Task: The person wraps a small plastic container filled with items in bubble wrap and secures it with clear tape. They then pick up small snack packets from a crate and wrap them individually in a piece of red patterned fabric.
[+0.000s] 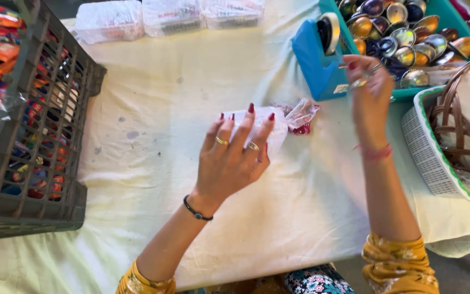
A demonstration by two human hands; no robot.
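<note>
Left hand point(229, 158) is pinning the clear plastic packet point(278, 122) flat, fingers spread, mid-table toward the far edge; right hand point(368, 92) is pinching at the blue tape dispenser point(316, 60), grip blurred; I'd be keeping the packet pinned.

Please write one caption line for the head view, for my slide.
Left hand presses a clear wrapped packet on the table; right hand reaches the blue tape dispenser.
</note>
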